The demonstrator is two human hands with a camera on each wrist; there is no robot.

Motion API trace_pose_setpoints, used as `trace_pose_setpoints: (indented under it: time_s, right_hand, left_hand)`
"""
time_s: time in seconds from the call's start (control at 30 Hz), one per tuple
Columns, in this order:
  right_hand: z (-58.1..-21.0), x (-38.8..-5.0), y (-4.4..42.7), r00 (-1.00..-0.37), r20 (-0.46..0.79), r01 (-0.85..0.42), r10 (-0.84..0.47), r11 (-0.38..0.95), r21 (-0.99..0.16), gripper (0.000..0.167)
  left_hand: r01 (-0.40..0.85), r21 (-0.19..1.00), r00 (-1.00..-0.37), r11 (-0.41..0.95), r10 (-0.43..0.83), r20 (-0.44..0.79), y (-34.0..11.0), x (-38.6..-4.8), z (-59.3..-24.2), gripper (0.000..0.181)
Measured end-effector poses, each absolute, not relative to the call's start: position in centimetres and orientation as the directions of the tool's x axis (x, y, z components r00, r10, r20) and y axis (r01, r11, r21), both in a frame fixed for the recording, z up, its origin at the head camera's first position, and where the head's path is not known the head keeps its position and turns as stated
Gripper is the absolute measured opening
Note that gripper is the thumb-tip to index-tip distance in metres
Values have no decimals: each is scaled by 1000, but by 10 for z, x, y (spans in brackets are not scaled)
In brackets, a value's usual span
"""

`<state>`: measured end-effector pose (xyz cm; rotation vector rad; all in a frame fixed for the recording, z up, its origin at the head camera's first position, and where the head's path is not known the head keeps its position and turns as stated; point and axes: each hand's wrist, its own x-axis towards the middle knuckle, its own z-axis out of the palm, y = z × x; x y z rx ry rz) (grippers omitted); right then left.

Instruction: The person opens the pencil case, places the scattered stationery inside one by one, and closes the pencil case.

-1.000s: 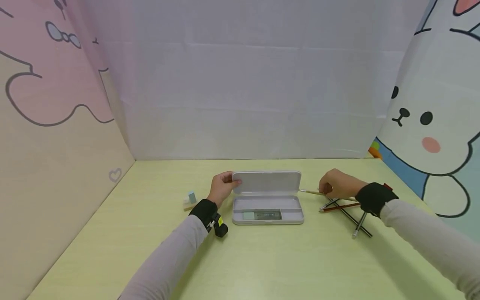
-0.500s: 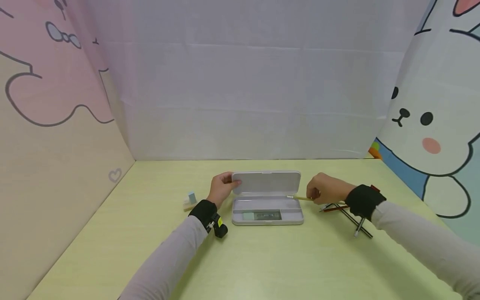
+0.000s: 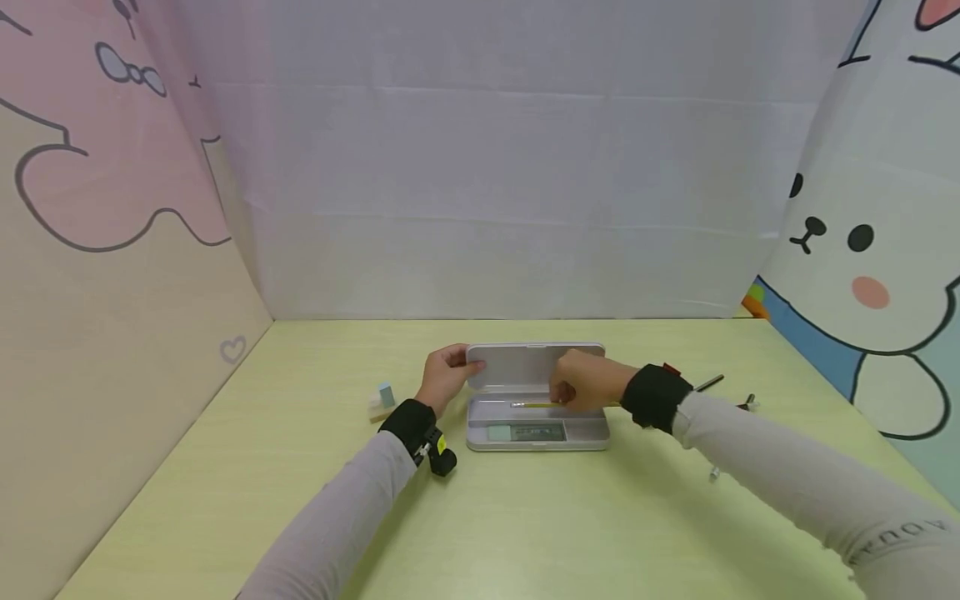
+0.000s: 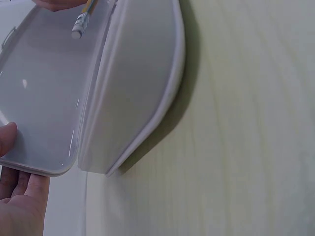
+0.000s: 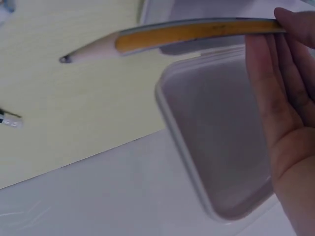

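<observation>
Your right hand point(image 3: 588, 382) pinches a pencil point(image 3: 536, 405) above the rear compartment point(image 3: 491, 408) of the case point(image 3: 480, 446), its long axis running side to side along that compartment, eraser end left, sharpened tip right; whether it touches the bottom, you cannot tell. Your left hand point(image 3: 444, 375), farther from the pencil, grips the raised lid point(image 3: 513, 362) by its left edge, thumb inside, fingers behind. The lid stands just behind your right hand, while a pale item point(image 3: 525, 432) fills part of the front of the case. Loose pencils point(image 3: 708, 383) lie right, partly hidden by your sleeve point(image 3: 757, 442); a blue block point(image 3: 386, 394) sits left.
</observation>
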<state>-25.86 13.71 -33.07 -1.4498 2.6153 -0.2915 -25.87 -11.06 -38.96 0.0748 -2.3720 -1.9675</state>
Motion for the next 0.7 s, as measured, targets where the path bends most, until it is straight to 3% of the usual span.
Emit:
trace_pose_setpoints:
  time_s: [0.23,0.53,0.7]
  right_hand:
    - [-330,-258,106,-534,-58,-815,-844,532,-231,10]
    - [-343,-266,91,-459,7,-865,-889,445,-233,10]
    - [-347,-269,87,-458,19,-870,-889,444,-213,11]
  left_hand:
    - [2,982,-997,187,-75,16,-110,-256,-387,25]
    - [8,982,-997,187,-77,23,-110,-255,-387,26]
    - [15,983,-997,185,-74,29,-112,-255,-387,26]
